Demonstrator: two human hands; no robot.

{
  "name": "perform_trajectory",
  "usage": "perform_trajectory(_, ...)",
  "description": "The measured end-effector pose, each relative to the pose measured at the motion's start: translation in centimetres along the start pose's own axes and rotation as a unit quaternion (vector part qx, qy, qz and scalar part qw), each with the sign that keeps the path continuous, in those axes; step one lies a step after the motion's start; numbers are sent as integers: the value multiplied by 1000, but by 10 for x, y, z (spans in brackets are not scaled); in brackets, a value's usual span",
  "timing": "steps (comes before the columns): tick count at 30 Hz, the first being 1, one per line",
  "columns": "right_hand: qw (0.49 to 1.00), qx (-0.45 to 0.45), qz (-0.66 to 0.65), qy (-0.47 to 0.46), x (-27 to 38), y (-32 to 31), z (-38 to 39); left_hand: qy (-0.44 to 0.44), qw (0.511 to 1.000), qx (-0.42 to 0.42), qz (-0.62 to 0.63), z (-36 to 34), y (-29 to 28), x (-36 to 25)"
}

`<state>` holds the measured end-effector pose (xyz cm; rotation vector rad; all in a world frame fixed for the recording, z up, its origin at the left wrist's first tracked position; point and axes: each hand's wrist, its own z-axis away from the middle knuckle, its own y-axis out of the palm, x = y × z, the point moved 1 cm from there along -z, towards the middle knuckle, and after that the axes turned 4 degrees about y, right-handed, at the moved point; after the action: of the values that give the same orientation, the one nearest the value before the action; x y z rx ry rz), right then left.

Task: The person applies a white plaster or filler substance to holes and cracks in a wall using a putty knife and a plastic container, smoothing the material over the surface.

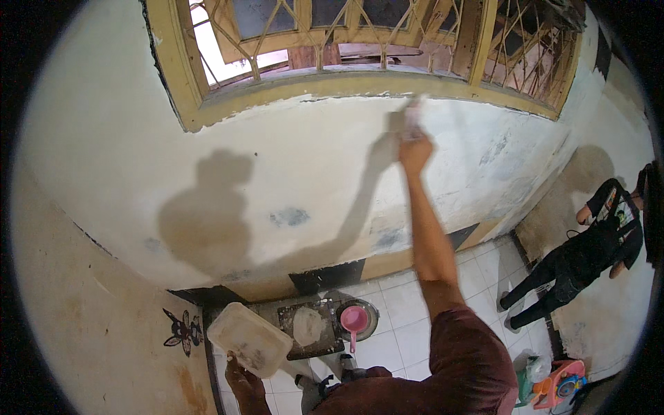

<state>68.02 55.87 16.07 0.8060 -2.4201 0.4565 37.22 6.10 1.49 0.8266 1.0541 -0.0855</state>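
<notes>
My right hand (415,151) is raised against the white, patchy wall (311,173), just below the yellow window frame (325,87). It grips a small blurred tool (413,114), possibly a scraper, whose exact kind I cannot make out. Low on the left, my left hand (238,373) holds a shallow rectangular plastic tub (252,332) by its edge, with pale, dirty residue inside it.
A person (591,245) in dark clothes stands at the right. On the tiled floor (401,339) are a dark board with white powder (308,325), a pink dipper (354,318) over a round basin, and colourful plastic items (557,380). A barred window (373,41) tops the wall.
</notes>
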Motion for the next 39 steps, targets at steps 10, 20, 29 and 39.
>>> perform_trajectory(10,959,186,-86,-198,184,21,167,11,998,44,38,-2,7,-3)
perform_trajectory(20,894,67,24,-442,86,16,59,-3,999,37,23,1,-1,1)
perform_trajectory(29,943,148,115,-276,11,-25,111,5,999,28,16,6,6,2)
perform_trajectory(39,998,54,-25,26,137,52,76,-9,998,24,54,8,-27,13)
